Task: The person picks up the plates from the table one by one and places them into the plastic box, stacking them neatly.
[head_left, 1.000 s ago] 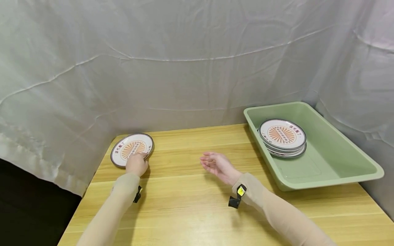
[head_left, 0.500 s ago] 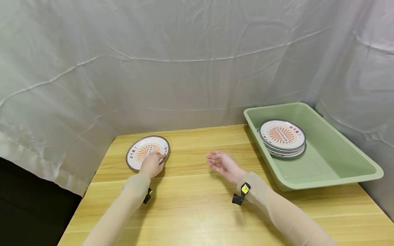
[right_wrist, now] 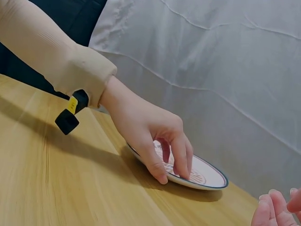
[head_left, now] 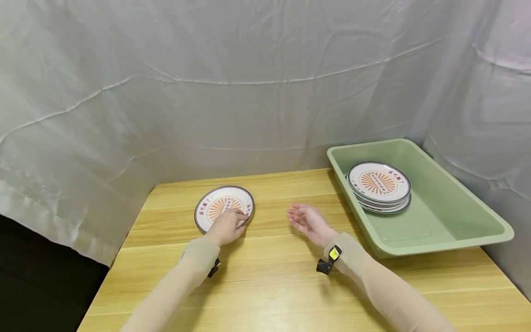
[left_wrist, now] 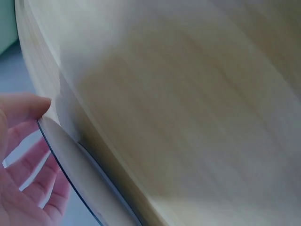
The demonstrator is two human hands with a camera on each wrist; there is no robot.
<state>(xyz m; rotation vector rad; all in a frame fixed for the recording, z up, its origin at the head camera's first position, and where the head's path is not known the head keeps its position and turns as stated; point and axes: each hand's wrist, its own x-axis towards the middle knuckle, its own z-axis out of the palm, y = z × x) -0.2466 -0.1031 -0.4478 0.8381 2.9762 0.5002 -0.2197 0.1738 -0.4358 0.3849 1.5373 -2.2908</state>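
A white plate (head_left: 220,203) with a dark rim and an orange sunburst lies left of the table's middle. My left hand (head_left: 226,226) pinches its near right rim, thumb at the underside and fingers over the top face. In the left wrist view the pale underside of the plate (left_wrist: 82,172) shows beside the thumb. The right wrist view has the plate (right_wrist: 211,175) low over the wood, slightly tilted; whether it touches cannot be told. My right hand (head_left: 311,223) hovers over the table to the right, fingers loosely bent, holding nothing.
A green tub (head_left: 448,216) stands at the right side of the wooden table (head_left: 265,281). Inside it, against its left wall, is a stack of matching plates (head_left: 379,182). Grey cloth (head_left: 249,120) hangs along the back and both sides.
My left hand has moved the plate rightward across the table from the far left corner. My right hand has shifted slightly right. The stack in the tub stays as it was.
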